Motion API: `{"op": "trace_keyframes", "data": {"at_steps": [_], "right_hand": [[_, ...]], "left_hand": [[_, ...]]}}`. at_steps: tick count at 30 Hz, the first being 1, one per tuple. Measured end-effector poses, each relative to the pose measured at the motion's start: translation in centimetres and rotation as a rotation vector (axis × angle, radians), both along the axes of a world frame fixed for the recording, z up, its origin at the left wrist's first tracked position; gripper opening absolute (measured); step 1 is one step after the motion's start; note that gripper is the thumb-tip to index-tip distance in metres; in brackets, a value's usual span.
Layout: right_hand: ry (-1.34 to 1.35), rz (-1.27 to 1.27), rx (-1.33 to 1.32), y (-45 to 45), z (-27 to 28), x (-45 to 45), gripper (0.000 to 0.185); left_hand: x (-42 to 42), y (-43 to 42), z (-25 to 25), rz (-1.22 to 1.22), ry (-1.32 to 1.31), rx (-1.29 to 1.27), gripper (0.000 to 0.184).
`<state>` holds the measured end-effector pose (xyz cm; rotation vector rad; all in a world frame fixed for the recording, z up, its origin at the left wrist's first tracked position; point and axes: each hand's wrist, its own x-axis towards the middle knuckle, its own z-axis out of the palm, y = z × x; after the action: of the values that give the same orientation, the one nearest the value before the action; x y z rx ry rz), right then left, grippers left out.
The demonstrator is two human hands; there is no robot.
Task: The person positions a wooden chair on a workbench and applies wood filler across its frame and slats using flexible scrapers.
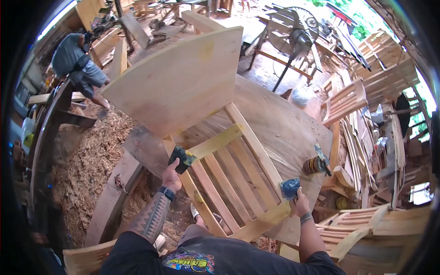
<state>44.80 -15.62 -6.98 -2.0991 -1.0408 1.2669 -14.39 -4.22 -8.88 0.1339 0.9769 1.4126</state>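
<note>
My left hand (171,177) is closed on a dark, square putty spreader (183,159) smeared with yellowish stuff. It is beside the left post of a wooden chair frame (238,188), near the top rail. My right hand (301,203), closed too, grips a blue-grey putty spreader (289,188) at the right post, by the lower rail. The slatted part of the frame lies towards me. A broad pale panel with a curved edge (183,82) rises beyond it. Yellowish patches show on the wood. A can (315,165) with a tool on it sits to the right.
A wooden board (284,117) lies under the frame as a work surface. Another person (78,59) bends over at the far left. Wood shavings (94,169) cover the floor. A slatted chair part (346,101), stacked strips and a large fan (300,41) stand to the right.
</note>
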Motion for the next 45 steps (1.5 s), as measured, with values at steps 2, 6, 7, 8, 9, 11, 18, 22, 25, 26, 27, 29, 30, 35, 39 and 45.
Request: {"op": "trace_keyframes", "data": {"at_steps": [2, 6, 7, 8, 9, 11, 18, 22, 25, 26, 27, 29, 30, 35, 39, 45], "right_hand": [[-0.314, 0.279, 0.055, -3.5, -1.4, 0.3, 0.061], [-0.771, 0.335, 0.205, -9.6, -5.2, -1.0, 0.048], [-0.804, 0.258, 0.283, -11.2, -5.9, -1.8, 0.040], [-0.687, 0.147, 0.297, -12.5, -6.2, -2.2, 0.045], [-0.571, 0.032, 0.318, -13.5, -5.7, -3.1, 0.055], [-0.093, -0.243, 0.255, -14.5, -1.8, -6.2, 0.052], [0.476, -0.776, 0.282, -20.8, -1.3, -10.0, 0.041], [0.512, -0.870, 0.276, -22.7, -1.4, -11.2, 0.039], [0.517, -0.883, 0.240, -24.0, -4.5, -10.5, 0.049], [0.525, -0.880, 0.211, -24.5, -5.7, -10.0, 0.054], [0.555, -0.883, 0.183, -24.5, -6.4, -9.7, 0.055], [0.499, -0.897, 0.138, -23.8, -5.1, -10.7, 0.055], [0.468, -0.904, 0.111, -23.3, -4.2, -11.4, 0.055], [0.583, -0.896, 0.202, -22.4, -6.5, -13.1, 0.053], [0.640, -0.972, 0.222, -18.5, -2.2, -18.3, 0.043], [0.897, -1.057, 0.178, -15.9, -4.2, -29.0, 0.050]], "left_hand": [[0.2, 0.4, 0.6, -0.044, -0.035, 0.056, 0.029], [0.5, 2.0, 1.1, -0.139, -0.083, 0.074, 0.027], [0.8, 2.4, 1.5, -0.161, -0.106, 0.101, 0.027], [1.0, 2.8, 1.7, -0.190, -0.085, 0.101, 0.026], [1.2, 3.1, 1.6, -0.218, -0.063, 0.098, 0.026], [2.2, 3.9, 0.6, -0.258, -0.078, 0.136, 0.026], [4.7, 4.7, 0.9, -0.448, -0.134, 0.091, 0.028], [4.9, 4.0, -0.2, -0.476, -0.149, 0.083, 0.031], [3.2, -0.7, -0.5, -0.499, -0.157, 0.061, 0.032], [2.2, -3.2, -1.6, -0.555, -0.137, 0.060, 0.034], [1.2, -6.0, -2.3, -0.606, -0.117, 0.058, 0.036], [-0.6, -12.2, -2.2, -0.649, -0.225, -0.178, 0.038], [-1.3, -15.3, -2.6, -0.681, -0.310, -0.260, 0.036], [-3.8, -20.7, -1.8, -0.781, -0.519, -0.407, 0.033], [-4.5, -17.9, -1.3, -0.736, -0.380, -0.223, 0.035], [-11.9, -10.8, 1.4, -0.624, -0.337, -0.228, 0.039]]}}
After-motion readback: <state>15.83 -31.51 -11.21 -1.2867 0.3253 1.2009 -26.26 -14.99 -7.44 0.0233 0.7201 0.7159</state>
